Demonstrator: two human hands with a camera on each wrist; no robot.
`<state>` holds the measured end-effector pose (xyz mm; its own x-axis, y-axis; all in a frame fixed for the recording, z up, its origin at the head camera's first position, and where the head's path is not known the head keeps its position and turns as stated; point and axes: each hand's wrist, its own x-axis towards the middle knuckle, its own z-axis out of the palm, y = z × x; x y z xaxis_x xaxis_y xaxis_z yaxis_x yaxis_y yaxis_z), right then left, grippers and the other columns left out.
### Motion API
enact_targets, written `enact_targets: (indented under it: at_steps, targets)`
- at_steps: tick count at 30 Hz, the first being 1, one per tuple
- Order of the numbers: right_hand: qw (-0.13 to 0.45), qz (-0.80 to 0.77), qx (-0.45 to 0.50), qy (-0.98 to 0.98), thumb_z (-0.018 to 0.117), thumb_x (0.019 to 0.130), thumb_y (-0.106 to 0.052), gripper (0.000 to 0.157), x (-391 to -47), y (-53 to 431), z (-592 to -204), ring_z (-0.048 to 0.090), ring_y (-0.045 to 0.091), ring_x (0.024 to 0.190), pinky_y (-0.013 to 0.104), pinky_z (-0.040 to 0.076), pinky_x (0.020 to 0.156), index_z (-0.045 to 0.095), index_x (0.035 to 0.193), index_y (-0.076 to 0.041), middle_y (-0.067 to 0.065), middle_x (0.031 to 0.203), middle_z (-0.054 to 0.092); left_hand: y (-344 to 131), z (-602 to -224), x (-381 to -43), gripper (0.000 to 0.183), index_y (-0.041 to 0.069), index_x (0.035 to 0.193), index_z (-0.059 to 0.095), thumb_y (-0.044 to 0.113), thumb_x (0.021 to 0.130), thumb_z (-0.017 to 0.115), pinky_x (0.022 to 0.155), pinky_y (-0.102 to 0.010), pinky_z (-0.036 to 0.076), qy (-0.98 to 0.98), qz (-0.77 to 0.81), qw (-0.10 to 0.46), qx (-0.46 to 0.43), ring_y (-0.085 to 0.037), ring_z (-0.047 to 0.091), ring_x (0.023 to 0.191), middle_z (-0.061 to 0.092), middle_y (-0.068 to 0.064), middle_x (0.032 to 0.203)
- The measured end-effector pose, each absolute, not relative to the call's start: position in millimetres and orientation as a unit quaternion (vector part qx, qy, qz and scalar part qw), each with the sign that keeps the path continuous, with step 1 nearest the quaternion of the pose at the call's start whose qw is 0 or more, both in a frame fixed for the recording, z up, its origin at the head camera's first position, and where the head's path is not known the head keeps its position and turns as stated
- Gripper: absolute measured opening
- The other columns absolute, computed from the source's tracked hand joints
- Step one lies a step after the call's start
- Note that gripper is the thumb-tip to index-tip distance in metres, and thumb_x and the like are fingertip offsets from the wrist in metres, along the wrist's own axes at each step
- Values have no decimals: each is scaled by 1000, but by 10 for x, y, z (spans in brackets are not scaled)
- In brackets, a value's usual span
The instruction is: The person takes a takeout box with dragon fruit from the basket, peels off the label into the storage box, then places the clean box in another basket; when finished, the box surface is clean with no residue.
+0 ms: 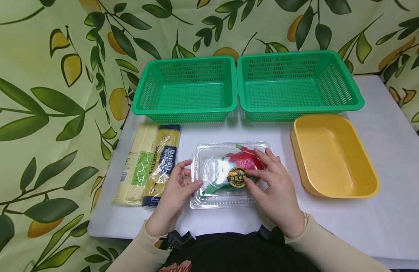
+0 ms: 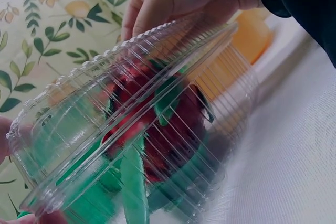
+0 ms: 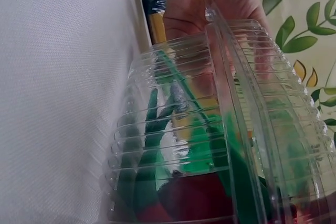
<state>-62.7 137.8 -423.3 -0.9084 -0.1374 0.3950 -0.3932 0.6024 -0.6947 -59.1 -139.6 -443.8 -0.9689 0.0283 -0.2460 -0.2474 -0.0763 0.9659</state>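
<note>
A clear plastic clamshell box point(image 1: 209, 202) lies on the white table in front of the person, its lid down. Through the plastic show a red dragon fruit point(image 1: 241, 160) with long green tips, and a black and gold round sticker point(image 1: 237, 177) on the lid. The left hand point(image 1: 173, 192) holds the box's left edge, its thumb tip over the rim and its fingers bent beside it. Spread across the lid's right part, the right hand point(image 1: 275, 187) touches it, thumb and index finger at the sticker. In the right wrist view the left hand point(image 3: 210, 3) is at the box's end.
Two packs lie left of the box: a spaghetti pack point(image 1: 163, 162) and a pale noodle pack point(image 1: 136, 166). Two green baskets, the left basket point(image 1: 185, 113) and the right basket point(image 1: 298, 113), stand along the back. A yellow tub point(image 1: 335, 158) is at the right.
</note>
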Motion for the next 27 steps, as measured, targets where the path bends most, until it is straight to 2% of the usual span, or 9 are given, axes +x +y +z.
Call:
enact_targets:
  at_steps: [10,16,27]
  targets:
    - [168,419,153,-879,90,86,3,11,-636,1336,-4247,51,44,154,62,28,134,83,94,-2,14,150,70,-1394,-4457,-595,78,-2,161,36,-12,93,72,73,-21,61,667,735,97,-77,-8,65,81,57,-10,117]
    - [170,419,157,-878,88,86,4,11,-635,1330,-4250,52,45,153,60,28,135,83,92,-3,15,149,70,-1394,-4464,-595,79,-2,161,36,-13,92,72,72,-21,61,664,737,96,-78,-9,65,80,56,-9,116]
    - [199,423,178,-866,89,84,5,11,-629,1340,-4284,55,46,150,72,29,130,82,91,-1,17,145,72,-1401,-4463,-599,78,-2,161,37,-13,92,73,71,-19,59,667,734,97,-82,-8,63,80,56,-9,116]
